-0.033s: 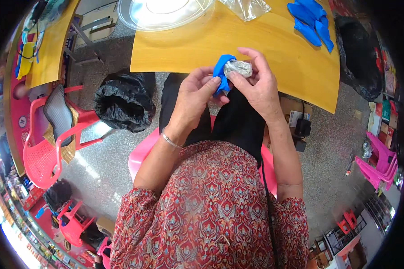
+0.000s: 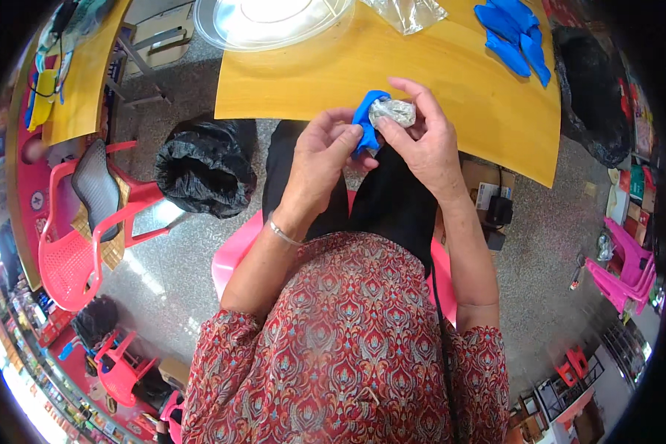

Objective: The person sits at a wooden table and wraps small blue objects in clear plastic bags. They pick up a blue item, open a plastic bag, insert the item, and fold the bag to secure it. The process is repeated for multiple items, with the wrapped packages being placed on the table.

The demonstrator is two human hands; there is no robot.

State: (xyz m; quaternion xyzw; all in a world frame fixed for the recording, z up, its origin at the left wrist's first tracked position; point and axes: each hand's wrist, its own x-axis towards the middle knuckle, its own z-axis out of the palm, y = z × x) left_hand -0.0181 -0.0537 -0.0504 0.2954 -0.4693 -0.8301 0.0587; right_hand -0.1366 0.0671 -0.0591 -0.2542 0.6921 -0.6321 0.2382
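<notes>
In front of my lap, at the table's near edge, my left hand point(image 2: 328, 148) pinches a limp blue balloon-like piece point(image 2: 364, 124). My right hand point(image 2: 427, 137) grips a small clear-plastic-wrapped bundle point(image 2: 397, 112) with grey-green contents, thumb on the near side. The mouth of the blue piece meets the left end of this bundle; how far it reaches around is hard to tell. Several similar blue pieces point(image 2: 507, 37) lie at the table's far right.
On the yellow table point(image 2: 296, 85) stand a round clear plastic tub point(image 2: 226, 29) and a clear plastic bag point(image 2: 407, 16). A black-lined bin point(image 2: 203, 166) is on the floor at left, beside a pink chair point(image 2: 66, 259). Another black bag point(image 2: 592, 96) hangs at the table's right.
</notes>
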